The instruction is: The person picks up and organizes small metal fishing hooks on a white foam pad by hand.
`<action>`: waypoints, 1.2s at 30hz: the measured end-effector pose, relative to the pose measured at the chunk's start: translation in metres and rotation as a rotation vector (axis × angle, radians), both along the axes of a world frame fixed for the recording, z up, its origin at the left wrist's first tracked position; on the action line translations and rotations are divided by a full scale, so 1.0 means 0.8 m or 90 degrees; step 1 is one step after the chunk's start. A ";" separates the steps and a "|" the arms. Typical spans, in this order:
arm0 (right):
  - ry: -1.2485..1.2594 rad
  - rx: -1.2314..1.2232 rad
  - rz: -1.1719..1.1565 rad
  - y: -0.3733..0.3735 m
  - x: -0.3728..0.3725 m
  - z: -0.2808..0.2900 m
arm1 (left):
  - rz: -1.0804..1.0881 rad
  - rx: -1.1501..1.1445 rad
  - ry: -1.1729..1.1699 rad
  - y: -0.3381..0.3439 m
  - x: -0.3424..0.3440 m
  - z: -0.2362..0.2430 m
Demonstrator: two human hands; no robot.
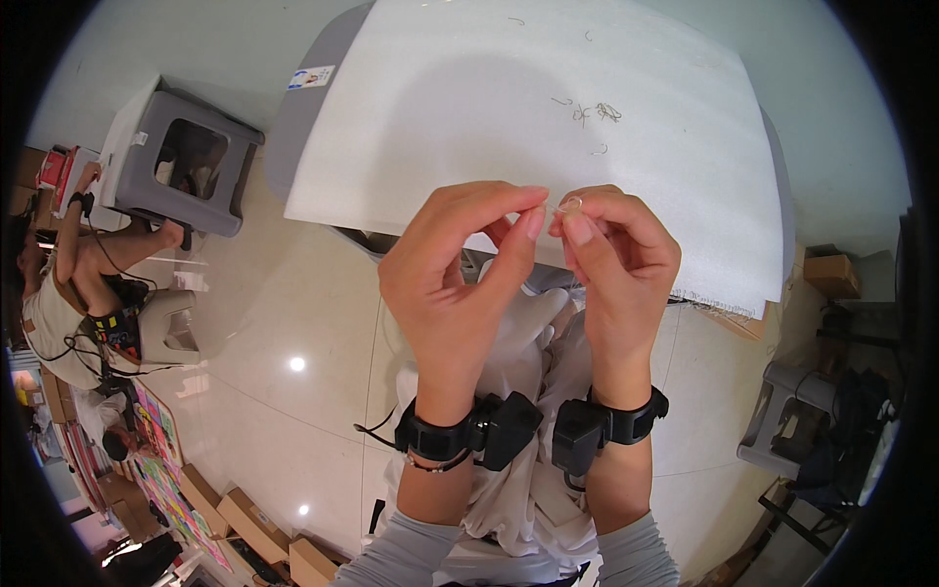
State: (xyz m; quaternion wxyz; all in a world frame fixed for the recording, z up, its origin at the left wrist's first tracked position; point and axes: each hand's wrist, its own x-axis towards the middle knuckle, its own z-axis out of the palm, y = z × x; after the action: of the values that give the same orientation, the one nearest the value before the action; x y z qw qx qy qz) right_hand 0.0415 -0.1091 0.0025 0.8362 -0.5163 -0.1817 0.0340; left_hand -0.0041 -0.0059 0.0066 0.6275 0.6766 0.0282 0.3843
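1. Head view: in the right hand [626,256], thumb and forefinger pinch a thin ring-like piece [570,204] above the white sheet's [694,196] near edge
2. The left hand [445,269] is narrow at the fingertips, just beside it; whether it grips anything I cannot tell
3. A cardboard box [831,276] stands at right, contents hidden
4. Tiny wire bits [607,113] blur together

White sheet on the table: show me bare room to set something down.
Two patches of the white sheet look bare: left, between its left edge and the thin curled pieces; right, between those and its right edge. Crowded: the middle, where most pieces lie beyond the right hand.
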 end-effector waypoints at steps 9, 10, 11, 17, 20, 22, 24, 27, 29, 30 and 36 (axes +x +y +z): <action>0.033 -0.042 -0.033 0.000 -0.001 0.002 | 0.043 0.023 -0.017 -0.001 0.006 -0.002; 0.033 -0.043 -0.030 0.000 -0.001 0.002 | 0.042 0.029 -0.016 -0.001 0.006 -0.002; 0.033 -0.044 -0.027 0.000 0.000 0.002 | 0.043 0.037 -0.012 -0.001 0.006 -0.002; 0.062 -0.041 -0.026 -0.001 -0.001 0.003 | 0.046 0.046 -0.005 -0.001 0.007 -0.003; 0.065 -0.036 -0.022 -0.001 0.000 0.003 | 0.015 0.045 0.028 -0.001 0.002 -0.001; 0.064 -0.037 -0.026 -0.001 0.001 0.003 | 0.011 0.048 0.030 -0.001 0.002 -0.001; 0.077 -0.036 -0.027 -0.002 0.000 0.003 | 0.007 0.051 0.032 0.000 0.002 -0.001; 0.098 -0.039 -0.023 -0.004 0.001 0.004 | 0.012 0.052 0.025 -0.001 0.004 -0.003; 0.102 -0.033 -0.014 -0.004 0.002 0.003 | 0.032 0.051 0.002 -0.001 0.008 -0.005; 0.097 -0.043 -0.018 -0.004 0.002 0.003 | 0.020 0.054 0.008 -0.001 0.006 -0.005; 0.114 -0.032 -0.012 -0.002 0.002 0.003 | -0.003 0.050 0.010 0.000 0.003 -0.003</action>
State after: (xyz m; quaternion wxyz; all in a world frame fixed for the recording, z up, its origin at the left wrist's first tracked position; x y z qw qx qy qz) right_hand 0.0428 -0.1106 0.0050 0.8361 -0.5340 -0.1002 0.0764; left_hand -0.0017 -0.0059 0.0042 0.6008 0.7039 0.0165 0.3786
